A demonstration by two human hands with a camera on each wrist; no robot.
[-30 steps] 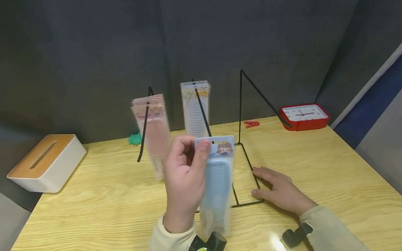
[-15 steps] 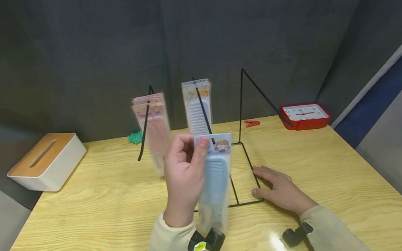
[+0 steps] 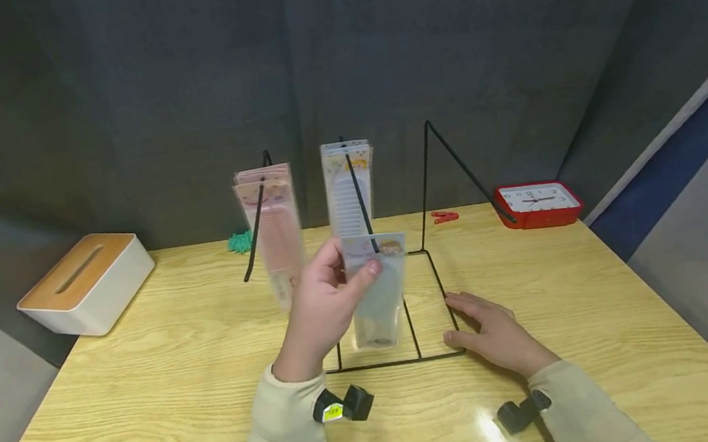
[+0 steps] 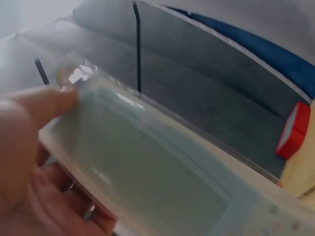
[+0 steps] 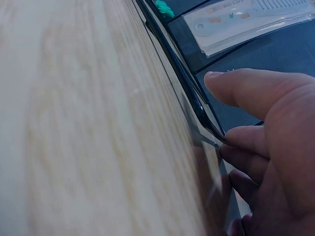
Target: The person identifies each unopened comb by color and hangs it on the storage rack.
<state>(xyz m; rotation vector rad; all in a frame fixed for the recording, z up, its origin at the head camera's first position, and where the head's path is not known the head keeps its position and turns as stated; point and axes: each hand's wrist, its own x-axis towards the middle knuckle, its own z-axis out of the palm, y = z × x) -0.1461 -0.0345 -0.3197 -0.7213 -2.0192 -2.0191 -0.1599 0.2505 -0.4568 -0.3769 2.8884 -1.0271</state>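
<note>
Between left thumb and fingers [image 3: 359, 274], pinched at its card header: packaged blue comb [image 3: 377, 297], at the middle hook's tip. Align header hole squarely with hook [image 3: 359, 195] before sliding. Right hand [image 3: 491, 333] lies flat, steadying wire rack [image 3: 437, 288] on table [image 3: 152, 383].

Packaged blue comb [image 3: 376, 290] upright against black wire rack [image 3: 428, 299]

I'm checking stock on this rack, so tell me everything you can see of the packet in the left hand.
The comb packet is a clear plastic sleeve with a cartoon header card on top and a pale blue comb inside. It hangs roughly upright over the wire rack. The left hand pinches its upper edge, thumb in front. Its lower end looks blurred.
</note>
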